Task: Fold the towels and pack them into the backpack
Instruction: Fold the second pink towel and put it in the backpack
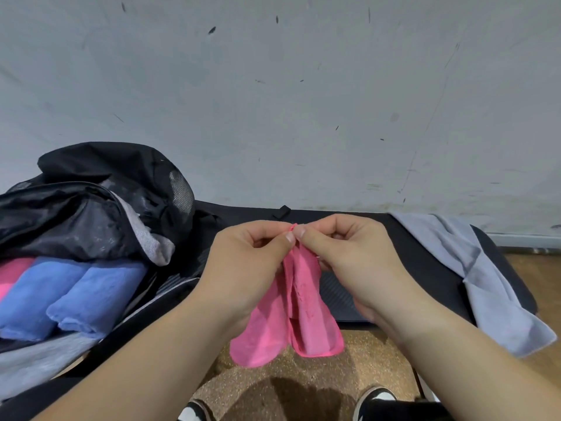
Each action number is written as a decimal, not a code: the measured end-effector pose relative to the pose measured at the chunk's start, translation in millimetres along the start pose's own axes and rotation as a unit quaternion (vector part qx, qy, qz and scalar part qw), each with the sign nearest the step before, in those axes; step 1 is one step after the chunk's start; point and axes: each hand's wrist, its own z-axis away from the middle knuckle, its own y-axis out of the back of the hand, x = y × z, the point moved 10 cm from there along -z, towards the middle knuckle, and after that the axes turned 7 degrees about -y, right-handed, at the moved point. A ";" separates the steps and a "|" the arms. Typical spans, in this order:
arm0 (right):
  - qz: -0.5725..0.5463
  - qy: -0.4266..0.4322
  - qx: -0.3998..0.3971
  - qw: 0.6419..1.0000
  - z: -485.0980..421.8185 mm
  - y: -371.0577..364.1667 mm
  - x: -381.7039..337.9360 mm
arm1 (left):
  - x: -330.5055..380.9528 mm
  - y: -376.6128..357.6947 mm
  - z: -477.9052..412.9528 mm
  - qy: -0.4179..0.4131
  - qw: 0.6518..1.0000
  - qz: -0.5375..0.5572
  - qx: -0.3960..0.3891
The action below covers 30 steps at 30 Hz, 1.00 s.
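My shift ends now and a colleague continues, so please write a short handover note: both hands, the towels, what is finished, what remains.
Now: left grip and right grip each pinch a top corner of the pink fleecy towel, corners together; it hangs before the black table edge.
Open black fabric backpack, on the left: two folded blue fluffy towels and a second pink towel inside.
Done: those three packed.
Left: fold and pack the held towel, then the grey flat towel draped over the table's right end.
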 end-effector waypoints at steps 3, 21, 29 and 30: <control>0.004 0.001 0.013 1.000 1.6 -0.7 1.3 | 4.8 0.2 0.8 -0.028 0.999 -0.023 0.001; 0.009 -0.039 -0.077 0.996 10.6 -22.0 10.2 | 13.5 9.2 5.2 -0.026 0.999 -0.024 0.001; 0.151 0.080 -0.080 0.982 1.7 -2.4 -18.2 | 46.1 6.8 8.6 -0.111 0.986 -0.115 -0.050; 0.200 0.095 -0.098 0.970 2.1 -3.3 -19.0 | 49.6 3.4 11.3 -0.111 0.986 -0.095 -0.075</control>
